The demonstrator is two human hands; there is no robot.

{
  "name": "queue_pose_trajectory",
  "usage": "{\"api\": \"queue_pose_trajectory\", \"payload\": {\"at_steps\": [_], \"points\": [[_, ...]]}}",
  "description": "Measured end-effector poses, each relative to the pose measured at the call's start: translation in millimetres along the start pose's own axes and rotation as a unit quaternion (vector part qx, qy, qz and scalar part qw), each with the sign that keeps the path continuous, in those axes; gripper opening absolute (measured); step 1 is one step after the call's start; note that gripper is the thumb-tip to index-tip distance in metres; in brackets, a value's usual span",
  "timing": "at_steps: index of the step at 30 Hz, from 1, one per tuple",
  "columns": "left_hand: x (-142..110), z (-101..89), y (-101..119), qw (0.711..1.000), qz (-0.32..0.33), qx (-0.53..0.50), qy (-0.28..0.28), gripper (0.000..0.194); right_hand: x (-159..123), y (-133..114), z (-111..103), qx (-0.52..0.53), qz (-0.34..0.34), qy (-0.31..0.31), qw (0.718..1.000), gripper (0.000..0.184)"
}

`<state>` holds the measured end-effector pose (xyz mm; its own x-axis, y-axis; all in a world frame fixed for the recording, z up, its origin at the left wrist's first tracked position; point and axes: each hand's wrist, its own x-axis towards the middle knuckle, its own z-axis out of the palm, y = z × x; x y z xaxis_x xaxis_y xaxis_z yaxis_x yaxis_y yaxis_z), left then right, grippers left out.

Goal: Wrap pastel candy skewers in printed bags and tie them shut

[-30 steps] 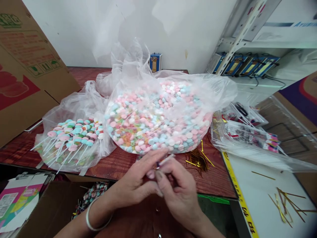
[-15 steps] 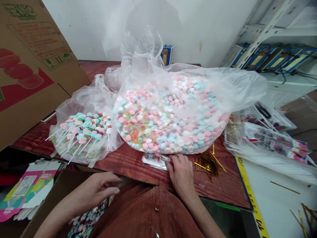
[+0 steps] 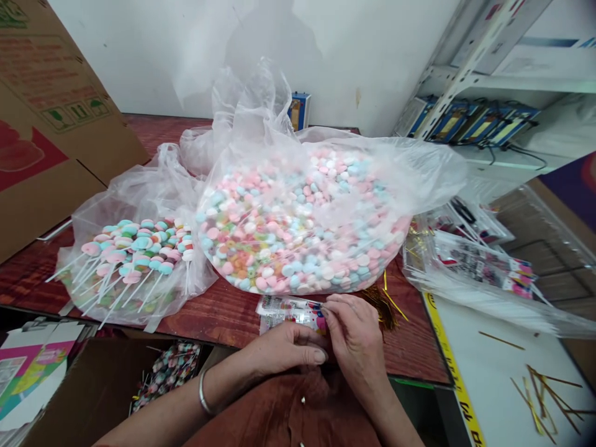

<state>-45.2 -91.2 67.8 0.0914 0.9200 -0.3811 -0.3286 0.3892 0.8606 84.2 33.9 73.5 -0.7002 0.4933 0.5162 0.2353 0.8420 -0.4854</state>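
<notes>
Left of the large, clear plastic bag of pastel candies [image 3: 302, 248] is a smaller clear bag [image 3: 135, 186] with striped candies on white sticks [image 3: 144, 242]. In front of the large bag, the left hand [image 3: 286, 347] has its grip loosely parted beside printed clear plastic packets [image 3: 286, 310] on the red wood-grain desk [image 3: 214, 313]; the right hand's [image 3: 357, 326] grip pinches their right end. Shiny gold strips [image 3: 387, 308] lie at the large bag's front right.

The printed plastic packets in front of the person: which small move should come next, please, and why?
Probably the right hand should lift the top printed plastic packet by its right end: the fingertips are already there, and the left hand waits close below, with no held thing visible, so it could support the other end.
</notes>
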Motion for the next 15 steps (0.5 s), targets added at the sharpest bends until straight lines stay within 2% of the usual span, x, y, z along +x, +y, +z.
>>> {"api": "queue_pose_trajectory", "payload": {"at_steps": [3, 7, 11, 15], "points": [[4, 0.6, -7, 1.000, -0.014, 0.003, 0.011, 0.041, -2, 4, 4, -0.014, 0.034, -0.063, 0.997, 0.013], [1, -1.0, -9, 0.999, -0.024, 0.009, 0.030, 0.034, -13, 9, 22, -0.041, 0.071, -0.121, 0.989, 0.016], [-1, 0.8, -6, 0.998, -0.030, 0.045, 0.034, 0.028, -21, 14, 34, -0.047, 0.069, -0.122, 0.989, 0.019], [-2, 4.1, -4, 0.995, -0.027, 0.084, 0.037, 0.024, -22, 16, 32, -0.043, 0.059, -0.106, 0.992, 0.020]]}}
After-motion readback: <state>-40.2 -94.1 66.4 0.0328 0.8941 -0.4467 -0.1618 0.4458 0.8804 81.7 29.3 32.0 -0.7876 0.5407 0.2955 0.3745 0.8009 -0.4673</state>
